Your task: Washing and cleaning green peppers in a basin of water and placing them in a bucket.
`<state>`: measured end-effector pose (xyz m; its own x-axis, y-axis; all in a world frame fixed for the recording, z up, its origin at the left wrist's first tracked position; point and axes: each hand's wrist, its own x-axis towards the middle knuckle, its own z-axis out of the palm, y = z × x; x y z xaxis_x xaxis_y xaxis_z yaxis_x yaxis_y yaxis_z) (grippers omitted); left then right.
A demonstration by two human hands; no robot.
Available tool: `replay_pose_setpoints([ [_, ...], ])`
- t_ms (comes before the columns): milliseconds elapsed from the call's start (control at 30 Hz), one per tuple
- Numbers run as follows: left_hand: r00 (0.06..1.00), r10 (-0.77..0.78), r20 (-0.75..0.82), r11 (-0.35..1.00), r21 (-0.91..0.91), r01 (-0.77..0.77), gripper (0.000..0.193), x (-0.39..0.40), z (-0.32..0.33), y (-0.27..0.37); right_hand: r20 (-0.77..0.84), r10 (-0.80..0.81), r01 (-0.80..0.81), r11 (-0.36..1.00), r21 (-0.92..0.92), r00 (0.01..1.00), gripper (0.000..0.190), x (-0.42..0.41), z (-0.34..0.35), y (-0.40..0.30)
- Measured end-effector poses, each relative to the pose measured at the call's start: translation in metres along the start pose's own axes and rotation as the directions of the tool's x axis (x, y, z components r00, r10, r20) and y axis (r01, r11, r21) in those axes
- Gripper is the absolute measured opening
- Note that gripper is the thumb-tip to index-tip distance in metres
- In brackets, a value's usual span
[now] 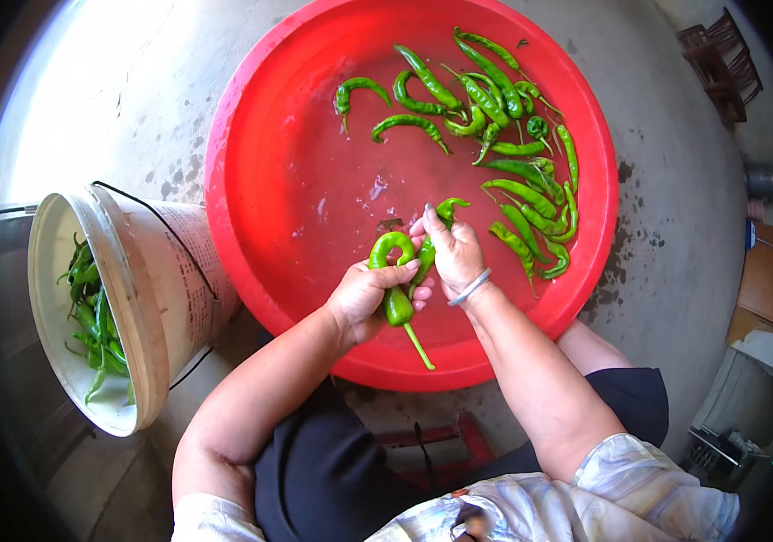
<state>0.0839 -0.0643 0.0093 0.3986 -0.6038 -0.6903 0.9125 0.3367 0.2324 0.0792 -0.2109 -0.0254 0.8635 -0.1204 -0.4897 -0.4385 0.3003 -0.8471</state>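
A large round red plastic basin [244,298] holds shallow water, with many long green peppers [485,98] floating mostly along its right side. Over its near part, my left hand [369,291] grips a curled green pepper [397,306], stem pointing towards me, under the thumb. A second green pepper [426,257] lies between my two hands, partly hidden by the fingers. My right hand [451,254], with a bangle [470,287] at the wrist, has its thumb and fingers closed on that second pepper.
Left of the basin, a white plastic bucket [146,271] with a black handle lies tilted, more green peppers [98,318] inside. A wooden chair [722,64] stands at the far right on the concrete floor [664,223]. A brown board [769,281] is at the right.
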Motion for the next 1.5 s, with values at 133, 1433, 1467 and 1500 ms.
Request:
replay_pose_setpoints([
  [133,1.000,-0.015,0.003,0.998,-0.056,0.015,0.024,-0.003,0.004,0.005,0.162,0.035,-0.077,0.961,0.266,0.986,0.033,-0.011,0.005,-0.016],
  [1433,0.892,0.451,-0.026,0.680,0.658,-0.325,0.019,0.006,0.000,-0.012,0.271,0.160,-0.295,0.754,0.587,0.949,0.018,-0.007,-0.021,-0.016],
  [1467,0.900,0.436,0.006,0.692,0.636,-0.340,0.019,0.004,-0.002,-0.010,0.237,0.153,-0.263,0.794,0.549,0.959,0.011,-0.011,-0.015,-0.021],
  [1500,0.905,0.423,0.036,0.705,0.615,-0.354,0.018,0.002,-0.005,-0.007,0.236,0.150,-0.260,0.793,0.550,0.960,0.011,-0.013,-0.015,-0.028],
])
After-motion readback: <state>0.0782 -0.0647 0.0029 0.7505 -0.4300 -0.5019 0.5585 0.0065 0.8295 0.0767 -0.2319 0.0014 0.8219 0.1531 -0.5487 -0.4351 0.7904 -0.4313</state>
